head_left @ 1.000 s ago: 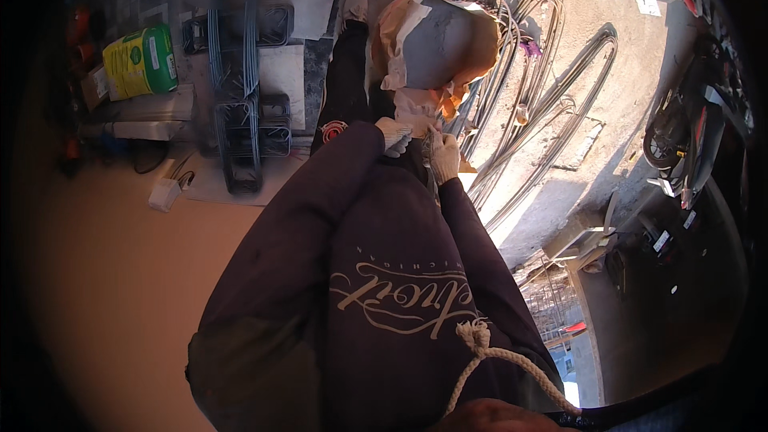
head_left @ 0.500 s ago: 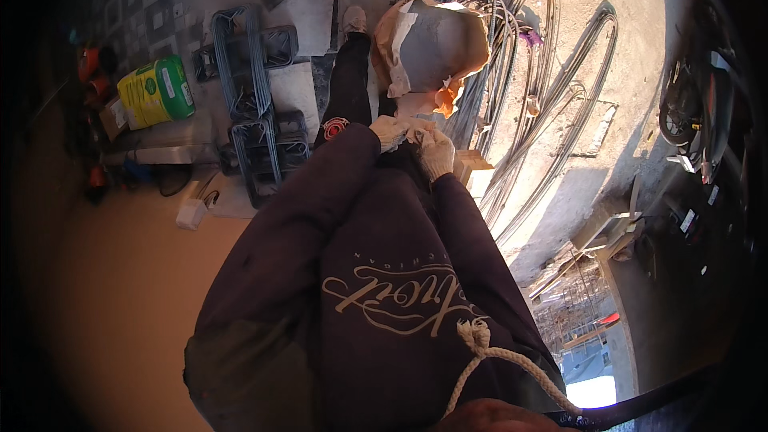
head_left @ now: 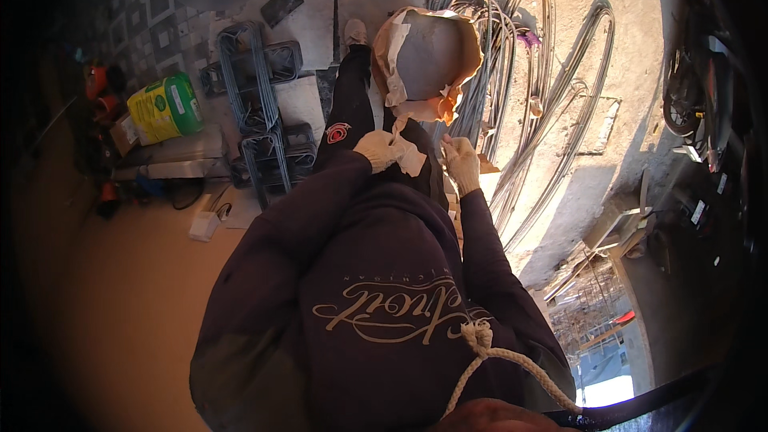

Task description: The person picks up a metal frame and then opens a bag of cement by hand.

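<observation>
In a pale knit glove, my left hand (head_left: pixel 374 150) is closed on a torn, crumpled strip of brown paper (head_left: pixel 410 158) over my lap. One twisted end of it points up toward the bag. My right hand (head_left: pixel 462 165), gloved alike, is apart from it to the right. Its fingers are curled together at the tips, and what they hold, if anything, is too small to make out. Just beyond both hands stands an open paper bag (head_left: pixel 390 56) with a ragged, torn rim, full of grey powder (head_left: pixel 436 52).
Bent steel rods (head_left: pixel 512 56) lie on the concrete to the right of the bag. Stacked rectangular wire stirrups (head_left: pixel 260 96) lie to the left, near a yellow and green sack (head_left: pixel 166 108). A dark flat piece (head_left: pixel 282 5) lies farther off. A motorcycle (head_left: pixel 692 112) stands far right.
My hands have drawn apart: the right moved to the right, the left came slightly nearer my body with the paper strip. The strip now hangs from the left hand alone.
</observation>
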Available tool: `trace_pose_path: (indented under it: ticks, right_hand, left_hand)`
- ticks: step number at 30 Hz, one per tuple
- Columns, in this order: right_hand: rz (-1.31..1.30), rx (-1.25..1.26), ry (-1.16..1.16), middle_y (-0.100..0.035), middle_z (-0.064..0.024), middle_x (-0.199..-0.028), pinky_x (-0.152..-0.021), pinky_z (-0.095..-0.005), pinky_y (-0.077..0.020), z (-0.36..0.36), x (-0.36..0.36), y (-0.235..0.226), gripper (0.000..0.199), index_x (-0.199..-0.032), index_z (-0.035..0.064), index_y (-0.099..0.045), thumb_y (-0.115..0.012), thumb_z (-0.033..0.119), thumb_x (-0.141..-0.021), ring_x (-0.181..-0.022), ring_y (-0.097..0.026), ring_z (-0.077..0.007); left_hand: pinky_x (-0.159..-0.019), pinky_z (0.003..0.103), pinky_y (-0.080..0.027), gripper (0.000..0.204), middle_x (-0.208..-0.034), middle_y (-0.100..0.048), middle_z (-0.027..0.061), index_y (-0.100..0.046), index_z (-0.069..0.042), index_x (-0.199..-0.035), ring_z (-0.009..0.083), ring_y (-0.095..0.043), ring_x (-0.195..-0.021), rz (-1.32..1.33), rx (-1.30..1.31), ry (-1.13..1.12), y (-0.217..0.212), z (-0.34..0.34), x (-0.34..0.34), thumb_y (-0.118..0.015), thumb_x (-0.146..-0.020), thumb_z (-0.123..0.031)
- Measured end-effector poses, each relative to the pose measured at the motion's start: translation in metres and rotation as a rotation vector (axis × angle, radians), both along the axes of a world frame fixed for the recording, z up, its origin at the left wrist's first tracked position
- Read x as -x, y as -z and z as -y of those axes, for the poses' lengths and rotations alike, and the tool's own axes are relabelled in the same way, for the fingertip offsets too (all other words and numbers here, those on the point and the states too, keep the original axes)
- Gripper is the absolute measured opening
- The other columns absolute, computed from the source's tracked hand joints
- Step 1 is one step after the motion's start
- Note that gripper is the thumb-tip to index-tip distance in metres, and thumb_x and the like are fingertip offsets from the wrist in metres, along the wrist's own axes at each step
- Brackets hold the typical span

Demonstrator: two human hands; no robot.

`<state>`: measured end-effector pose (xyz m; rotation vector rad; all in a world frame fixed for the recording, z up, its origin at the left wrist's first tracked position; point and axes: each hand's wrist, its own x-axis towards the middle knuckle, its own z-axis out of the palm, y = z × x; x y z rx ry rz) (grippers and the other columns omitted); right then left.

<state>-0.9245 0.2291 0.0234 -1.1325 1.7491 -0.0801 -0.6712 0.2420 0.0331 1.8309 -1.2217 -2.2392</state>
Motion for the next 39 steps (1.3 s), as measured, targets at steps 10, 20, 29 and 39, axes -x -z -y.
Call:
trace_pose_path:
  ticks: [10,20,29,39]
  right_hand:
    - [0.103,-0.029,-0.541,-0.065,-0.0282,-0.093,-0.08,-0.0476,-0.0495,0.089,-0.131,0.069,0.032,-0.1,-0.0026,-0.061,-0.066,0.027,-0.087,-0.093,-0.064,-0.0428]
    - [0.129,0.004,-0.284,-0.067,-0.0182,-0.072,-0.062,-0.0381,-0.0505,0.068,-0.117,0.053,0.028,-0.086,-0.0032,-0.066,-0.067,0.025,-0.087,-0.066,-0.067,-0.028]
    - [0.603,-0.286,-0.097,-0.065,-0.0095,-0.075,-0.062,-0.0329,-0.0506,0.058,-0.11,0.138,0.033,-0.091,0.0046,-0.065,-0.061,0.037,-0.094,-0.067,-0.064,-0.019]
    - [0.909,-0.553,0.107,-0.058,-0.0008,-0.074,-0.044,-0.0265,-0.0415,0.074,-0.11,0.094,0.022,-0.108,0.0054,-0.061,-0.056,0.024,-0.098,-0.054,-0.053,-0.0114]
  left_hand:
    - [-0.057,0.025,-0.045,0.033,-0.072,-0.06,0.0034,-0.062,0.007,-0.086,0.0091,-0.055,-0.063,0.18,-0.097,-0.774,-0.043,-0.037,-0.12,-0.059,-0.094,-0.026]
    - [-0.044,0.023,-0.037,0.021,-0.065,-0.052,-0.0006,-0.062,-0.005,-0.087,0.0084,-0.048,-0.051,-0.034,-0.132,-1.367,-0.016,-0.226,-0.177,-0.069,-0.09,-0.025]
    - [-0.055,0.027,-0.048,0.016,-0.074,-0.059,0.0025,-0.063,-0.006,-0.095,0.0126,-0.056,-0.058,0.165,-0.261,-1.607,-0.051,-0.311,-0.111,-0.068,-0.091,-0.021]
    - [-0.068,0.04,-0.052,0.016,-0.08,-0.058,0.0045,-0.057,-0.005,-0.091,0.0169,-0.062,-0.072,0.295,-0.111,-1.615,-0.044,-0.212,-0.192,-0.07,-0.085,-0.012]
